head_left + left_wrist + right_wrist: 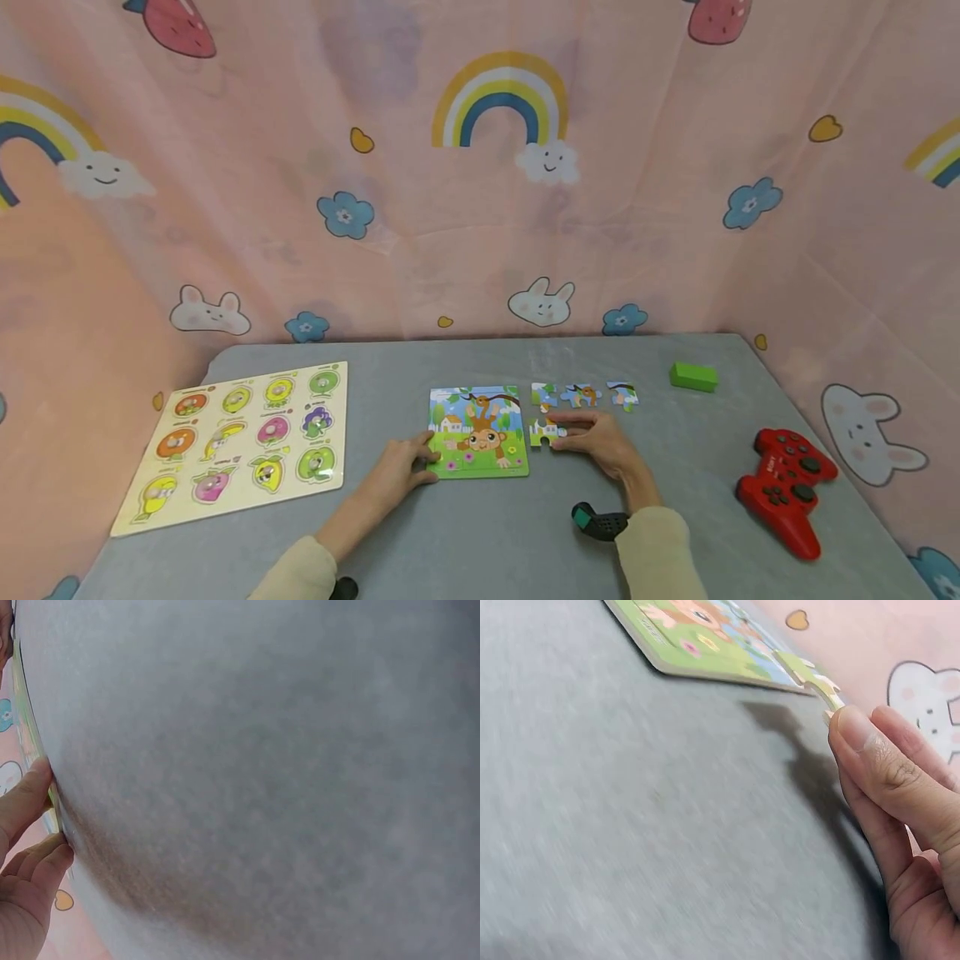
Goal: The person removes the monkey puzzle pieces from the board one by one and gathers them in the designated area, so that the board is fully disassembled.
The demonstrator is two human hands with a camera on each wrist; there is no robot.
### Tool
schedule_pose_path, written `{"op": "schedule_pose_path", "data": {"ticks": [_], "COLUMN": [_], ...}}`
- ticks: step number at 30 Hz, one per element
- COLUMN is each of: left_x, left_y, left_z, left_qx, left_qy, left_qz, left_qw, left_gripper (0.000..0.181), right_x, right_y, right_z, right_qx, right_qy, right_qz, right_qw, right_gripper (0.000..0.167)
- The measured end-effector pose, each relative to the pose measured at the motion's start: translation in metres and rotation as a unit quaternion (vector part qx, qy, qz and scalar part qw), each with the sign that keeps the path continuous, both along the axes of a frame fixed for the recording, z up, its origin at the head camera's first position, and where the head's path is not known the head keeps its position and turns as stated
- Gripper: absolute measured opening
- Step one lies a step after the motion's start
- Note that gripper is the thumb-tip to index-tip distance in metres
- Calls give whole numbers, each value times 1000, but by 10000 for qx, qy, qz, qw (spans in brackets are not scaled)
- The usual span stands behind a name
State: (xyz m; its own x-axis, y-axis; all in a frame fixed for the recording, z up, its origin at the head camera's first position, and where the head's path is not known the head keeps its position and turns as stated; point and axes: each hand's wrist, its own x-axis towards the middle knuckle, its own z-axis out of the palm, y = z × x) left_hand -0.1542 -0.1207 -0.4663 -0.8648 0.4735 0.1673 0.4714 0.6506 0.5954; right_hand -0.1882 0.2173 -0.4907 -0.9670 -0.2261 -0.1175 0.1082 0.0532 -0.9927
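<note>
One puzzle piece (pixel 539 430) pinched in right grip (pixel 606 443), left grip (pixel 400 472) holding monkey puzzle (pixel 478 437), illegibly lettered fruit board (pixel 250 448)

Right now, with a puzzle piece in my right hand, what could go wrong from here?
The piece could slip, since your right hand pinches it only at one side.
The three loose pieces lie just beyond that hand, so a stray knuckle might nudge them out of their row.
Your left hand touches the board's left edge; pushing there might shift it.
</note>
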Motion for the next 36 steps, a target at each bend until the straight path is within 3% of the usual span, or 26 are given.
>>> {"op": "schedule_pose_path", "data": {"ticks": [10,22,30,36], "left_x": [-1,1,0,0], "left_y": [-1,-1,0,0], "left_z": [-3,0,0,-1], "left_qx": [-90,18,-53,-76], "left_qy": [105,77,49,49], "left_qz": [-15,-2,24,21], "left_qw": [9999,10000,10000,10000], "left_gripper": [28,28,27,27], "right_x": [-1,-5,-5,-8], "right_y": [14,4,2,0], "right_z": [3,6,9,14], "right_qx": [535,1134,2165,2554], "right_qy": [-164,355,1035,1163], "right_qz": [-307,-357,-225,-76], "right_qw": [9980,9923,9705,9598], "right_gripper": [51,43,37,35]}}
